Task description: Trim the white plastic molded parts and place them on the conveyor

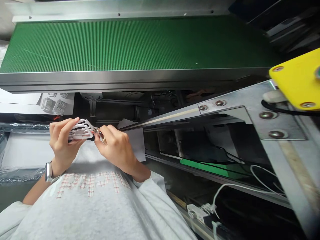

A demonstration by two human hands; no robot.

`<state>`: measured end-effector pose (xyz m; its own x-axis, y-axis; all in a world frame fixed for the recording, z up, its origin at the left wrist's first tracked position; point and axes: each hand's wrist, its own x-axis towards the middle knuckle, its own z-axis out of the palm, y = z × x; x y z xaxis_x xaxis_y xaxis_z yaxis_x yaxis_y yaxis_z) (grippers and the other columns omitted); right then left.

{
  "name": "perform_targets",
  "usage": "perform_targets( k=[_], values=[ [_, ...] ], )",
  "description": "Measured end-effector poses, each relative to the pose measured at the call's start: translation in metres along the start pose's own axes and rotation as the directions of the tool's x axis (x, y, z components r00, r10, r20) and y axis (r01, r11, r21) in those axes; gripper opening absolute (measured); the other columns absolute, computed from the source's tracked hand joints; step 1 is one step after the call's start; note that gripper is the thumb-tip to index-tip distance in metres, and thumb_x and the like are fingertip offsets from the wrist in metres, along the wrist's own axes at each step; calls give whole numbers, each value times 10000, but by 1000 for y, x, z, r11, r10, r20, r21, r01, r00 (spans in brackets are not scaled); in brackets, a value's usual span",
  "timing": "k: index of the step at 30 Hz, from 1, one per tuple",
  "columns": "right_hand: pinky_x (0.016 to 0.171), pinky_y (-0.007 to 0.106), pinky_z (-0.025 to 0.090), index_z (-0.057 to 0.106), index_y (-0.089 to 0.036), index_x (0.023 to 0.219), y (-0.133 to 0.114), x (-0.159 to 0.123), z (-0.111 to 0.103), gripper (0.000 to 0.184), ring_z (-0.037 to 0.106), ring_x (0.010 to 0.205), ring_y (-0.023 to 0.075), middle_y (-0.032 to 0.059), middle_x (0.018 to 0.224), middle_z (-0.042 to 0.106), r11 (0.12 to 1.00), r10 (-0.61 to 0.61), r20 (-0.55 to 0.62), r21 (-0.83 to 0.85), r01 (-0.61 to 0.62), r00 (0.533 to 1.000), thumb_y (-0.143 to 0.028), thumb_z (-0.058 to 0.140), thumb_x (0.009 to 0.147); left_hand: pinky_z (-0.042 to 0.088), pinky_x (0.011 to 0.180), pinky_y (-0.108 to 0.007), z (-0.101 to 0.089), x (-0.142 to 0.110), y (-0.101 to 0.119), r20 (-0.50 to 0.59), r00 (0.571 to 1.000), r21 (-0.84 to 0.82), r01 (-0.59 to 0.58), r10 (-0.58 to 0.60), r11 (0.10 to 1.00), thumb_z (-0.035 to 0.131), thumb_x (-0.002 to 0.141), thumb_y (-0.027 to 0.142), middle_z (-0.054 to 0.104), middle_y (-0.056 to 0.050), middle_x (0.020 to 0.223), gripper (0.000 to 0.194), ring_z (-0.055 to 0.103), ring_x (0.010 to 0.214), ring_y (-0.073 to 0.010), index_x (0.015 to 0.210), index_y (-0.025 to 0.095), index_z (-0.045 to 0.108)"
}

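Left hand (62, 143) pinches a white slotted part (82, 135) between thumb and fingers, near left, above the grey shirt (100, 213). Right hand (115, 146) closed around a small metal-tipped tool (101, 136), tip at part's right end; contact unclear. Similar pieces (59, 106) lie farther left. Green conveyor belt (130, 43) along far side.

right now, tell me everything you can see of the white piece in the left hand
The white piece looks like plastic: a light frame with thin bars and open slots. Tilted, it is pinched between the left hand's thumb and fingers, which hide part of it. The small tool in the right hand is at its right end; contact is unclear.
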<state>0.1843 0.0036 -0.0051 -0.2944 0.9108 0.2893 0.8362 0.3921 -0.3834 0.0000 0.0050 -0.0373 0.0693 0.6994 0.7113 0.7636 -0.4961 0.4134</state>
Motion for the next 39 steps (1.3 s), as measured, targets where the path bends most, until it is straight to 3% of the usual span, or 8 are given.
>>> perform_targets(
  k=[18,24,39],
  values=[
    [562,280,341,665,-218,843,0,-3,-1,168,619,622,135,2,723,666,997,70,11,-39,-70,997,-295,575,962,532,823,-415,7,-1,10,-11,1000,27,-3,3,1000,864,821,312,689,-107,1101,701,631,959,-258,1448,283,553],
    [570,282,338,657,-221,840,1,-2,-4,153,614,621,138,3,730,672,996,79,26,-51,-77,997,-291,587,956,536,813,-420,9,1,12,-20,1000,70,-10,11,998,818,871,334,697,-94,1079,606,641,938,-250,1416,300,555],
    [550,283,317,669,-209,810,7,0,-7,157,616,586,128,-6,680,683,998,53,3,-38,-53,999,-214,590,946,523,823,-417,11,0,12,-12,1000,42,-23,24,999,844,839,254,691,-97,1100,671,634,957,-252,1442,285,551]
  ],
)
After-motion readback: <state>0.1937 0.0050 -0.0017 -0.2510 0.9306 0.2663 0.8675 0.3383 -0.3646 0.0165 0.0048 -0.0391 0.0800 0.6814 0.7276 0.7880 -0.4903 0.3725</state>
